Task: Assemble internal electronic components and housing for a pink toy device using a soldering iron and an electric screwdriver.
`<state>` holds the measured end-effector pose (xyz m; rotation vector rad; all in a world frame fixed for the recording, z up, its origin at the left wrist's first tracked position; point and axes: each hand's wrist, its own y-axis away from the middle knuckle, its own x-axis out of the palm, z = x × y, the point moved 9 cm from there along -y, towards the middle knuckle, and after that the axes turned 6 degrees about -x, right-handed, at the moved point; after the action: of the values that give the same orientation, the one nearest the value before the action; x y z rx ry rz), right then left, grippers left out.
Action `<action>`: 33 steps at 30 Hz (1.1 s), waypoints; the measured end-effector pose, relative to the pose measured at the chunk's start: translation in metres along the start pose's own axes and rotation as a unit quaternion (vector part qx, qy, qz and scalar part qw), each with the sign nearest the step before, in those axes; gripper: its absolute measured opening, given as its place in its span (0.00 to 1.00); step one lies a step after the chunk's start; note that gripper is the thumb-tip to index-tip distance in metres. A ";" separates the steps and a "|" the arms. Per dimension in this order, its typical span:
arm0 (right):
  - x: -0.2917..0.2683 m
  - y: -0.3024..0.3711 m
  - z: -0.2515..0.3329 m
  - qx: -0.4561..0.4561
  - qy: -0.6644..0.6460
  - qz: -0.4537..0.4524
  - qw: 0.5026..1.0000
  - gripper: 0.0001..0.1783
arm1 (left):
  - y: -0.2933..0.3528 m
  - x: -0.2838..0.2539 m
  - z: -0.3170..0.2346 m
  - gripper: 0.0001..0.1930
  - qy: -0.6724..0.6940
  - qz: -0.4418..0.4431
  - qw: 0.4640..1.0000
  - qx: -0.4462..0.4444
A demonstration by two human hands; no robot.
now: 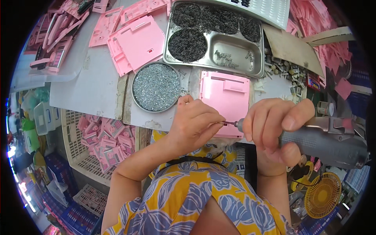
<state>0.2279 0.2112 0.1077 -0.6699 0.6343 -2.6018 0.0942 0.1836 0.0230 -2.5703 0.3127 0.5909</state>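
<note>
The flat, shiny pink plastic panel [225, 94] lies on the pale bench [96, 82], and I think its work is partway through. I cannot tell if any screw is in it. More flat pink plastic panels [141, 43] sit to its far left, so I guess plenty is left to do. The round metal bowl [155, 111] on its left is full of tiny silver screws [156, 86].

My left hand [197, 119] reaches over the panel's left edge, back up. Its thumb and finger pinch the tip of the thin metal bit [230, 123]; I cannot tell if a tiny screw is there too. My right hand [270, 123], at the panel's right, curls tight round the long grey electric screwdriver [321, 145], which points left, almost level.
</note>
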 end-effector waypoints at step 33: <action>-0.044 0.092 0.010 0.061 0.116 -0.095 0.987 0.19 | -0.024 -0.072 0.073 0.05 -0.292 0.033 0.949 -0.118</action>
<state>0.2914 0.1525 0.0531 -0.4098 0.4918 -2.8959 0.0126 0.2485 0.0083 -2.4586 0.1262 1.4428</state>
